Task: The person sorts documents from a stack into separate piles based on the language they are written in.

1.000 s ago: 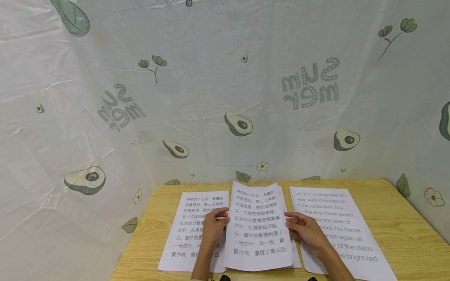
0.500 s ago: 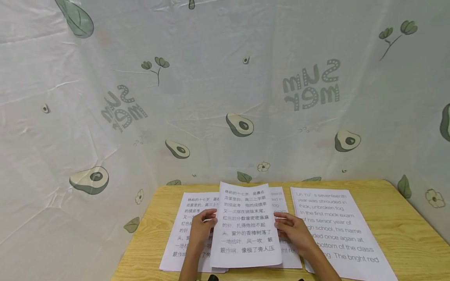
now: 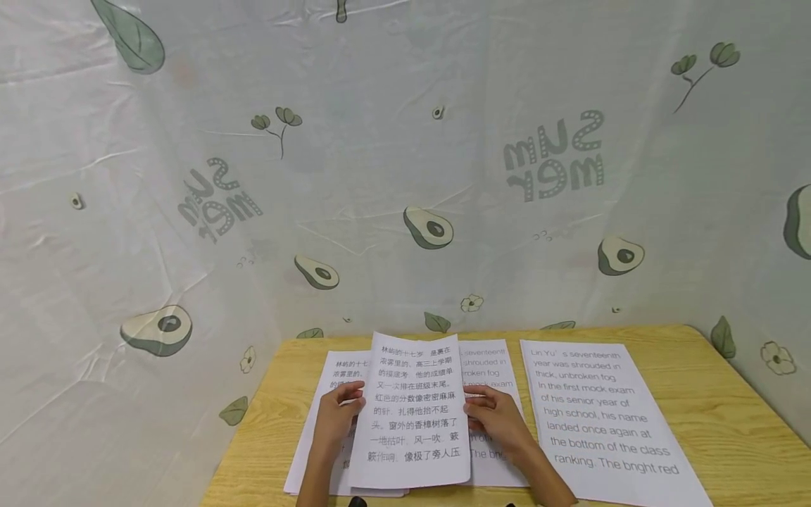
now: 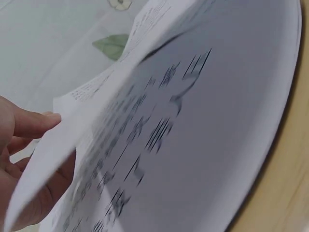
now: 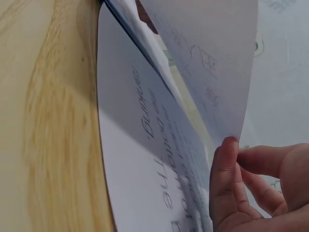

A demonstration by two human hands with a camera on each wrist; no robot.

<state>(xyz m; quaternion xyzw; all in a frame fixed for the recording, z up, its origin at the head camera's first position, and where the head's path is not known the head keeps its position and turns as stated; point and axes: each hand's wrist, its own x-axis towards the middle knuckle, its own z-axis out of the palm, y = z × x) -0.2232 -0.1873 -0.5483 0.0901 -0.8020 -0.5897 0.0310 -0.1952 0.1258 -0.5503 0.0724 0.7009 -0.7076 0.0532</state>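
Observation:
Both hands hold one printed sheet of paper with Chinese text, raised above the table. My left hand pinches its left edge between thumb and fingers. At the opposite edge, my right hand pinches it the same way, as the right wrist view shows with the right fingers. Below and to the left lies a stack of Chinese-text paper, partly covered by the held sheet. Under its right side is an English-text paper, partly hidden by the sheet and the right hand.
Farther right, another stack of English-text pages lies on the wooden table. A pale curtain with avocado and leaf prints hangs behind the table and along its sides.
Both hands have carried the sheet leftward, from over the middle pile to partly over the left stack. More of the English-text paper in the middle now shows.

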